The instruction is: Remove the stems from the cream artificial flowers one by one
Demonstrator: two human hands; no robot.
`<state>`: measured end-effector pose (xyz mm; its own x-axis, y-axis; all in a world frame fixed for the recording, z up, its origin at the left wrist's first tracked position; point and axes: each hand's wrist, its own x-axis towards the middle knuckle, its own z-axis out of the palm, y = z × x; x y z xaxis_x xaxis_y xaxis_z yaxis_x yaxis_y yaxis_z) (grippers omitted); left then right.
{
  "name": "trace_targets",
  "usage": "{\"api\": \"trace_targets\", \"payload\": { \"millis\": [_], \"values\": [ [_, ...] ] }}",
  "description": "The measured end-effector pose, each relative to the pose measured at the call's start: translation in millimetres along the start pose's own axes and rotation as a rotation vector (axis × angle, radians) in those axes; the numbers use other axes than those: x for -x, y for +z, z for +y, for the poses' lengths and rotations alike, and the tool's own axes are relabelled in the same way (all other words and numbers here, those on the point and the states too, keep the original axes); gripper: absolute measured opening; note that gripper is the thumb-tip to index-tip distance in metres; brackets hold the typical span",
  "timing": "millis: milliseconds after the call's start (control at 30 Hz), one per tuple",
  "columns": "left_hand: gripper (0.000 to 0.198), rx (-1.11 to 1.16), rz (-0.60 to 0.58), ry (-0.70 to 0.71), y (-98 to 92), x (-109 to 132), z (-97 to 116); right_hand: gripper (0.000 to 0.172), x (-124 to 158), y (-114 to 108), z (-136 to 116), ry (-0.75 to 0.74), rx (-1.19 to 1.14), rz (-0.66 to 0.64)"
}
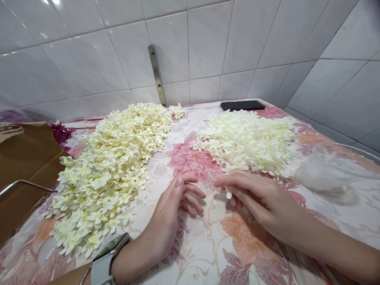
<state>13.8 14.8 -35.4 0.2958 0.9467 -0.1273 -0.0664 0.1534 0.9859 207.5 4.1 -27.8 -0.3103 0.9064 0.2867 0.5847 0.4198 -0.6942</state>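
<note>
Between my fingers and thumb, my right hand [252, 194] pinches a small pale flower [228, 192], of which only a petal or two shows. My left hand [178, 198] hovers beside it, fingers loosely curved and apart, with nothing visible in them. To the left lies a long heap of cream-yellow flowers [118, 158]. A second, whiter heap of flowers [249, 138] spreads just beyond my right hand. Both heaps rest on a floral tablecloth [190, 261]. A watch [109, 253] with a light grey strap is on my left wrist.
Behind the right heap lies a black phone [242, 105]. A clear plastic bag [323, 170] sits at the right. At the left are a brown cardboard piece [26, 166], a bent metal rod [25, 182] and dark magenta flowers [61, 133]. A tiled wall [208, 43] with a metal bracket [156, 73] stands behind.
</note>
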Motion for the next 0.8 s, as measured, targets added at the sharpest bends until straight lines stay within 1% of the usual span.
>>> {"api": "trace_targets", "payload": {
  "millis": [100,200,300,400,500,600,733,800],
  "values": [
    [0.041,0.001,-0.004,-0.005,0.0,0.5,-0.5,0.020,-0.3,-1.0,-0.6,0.115,-0.145,-0.030],
    [0.040,0.002,-0.008,-0.011,0.0,0.6,-1.3,0.029,-0.5,-1.9,-2.0,0.242,-0.224,-0.045],
    [0.041,0.011,-0.007,-0.008,0.0,-0.2,-1.9,0.041,-0.9,-2.1,-2.3,0.256,-0.242,-0.072],
    [0.041,0.023,-0.003,-0.008,-0.4,-1.2,-2.2,0.047,-1.4,-1.7,-2.0,0.204,-0.256,-0.081],
    [0.041,0.029,-0.026,-0.006,-1.2,-1.1,-2.4,0.043,-1.1,-1.3,-2.3,0.209,-0.345,-0.116],
    [0.040,0.027,-0.042,-0.010,-1.4,-0.4,-2.5,0.033,1.2,-0.8,-3.5,0.290,-0.504,-0.143],
    [0.040,0.010,-0.013,-0.016,-0.3,-0.1,-2.3,0.020,4.6,-0.2,-5.2,0.332,-0.595,-0.087],
    [0.040,-0.007,-0.024,-0.011,0.0,0.2,-1.6,0.017,4.6,0.0,-6.0,0.347,-0.621,-0.065]
  ]
}}
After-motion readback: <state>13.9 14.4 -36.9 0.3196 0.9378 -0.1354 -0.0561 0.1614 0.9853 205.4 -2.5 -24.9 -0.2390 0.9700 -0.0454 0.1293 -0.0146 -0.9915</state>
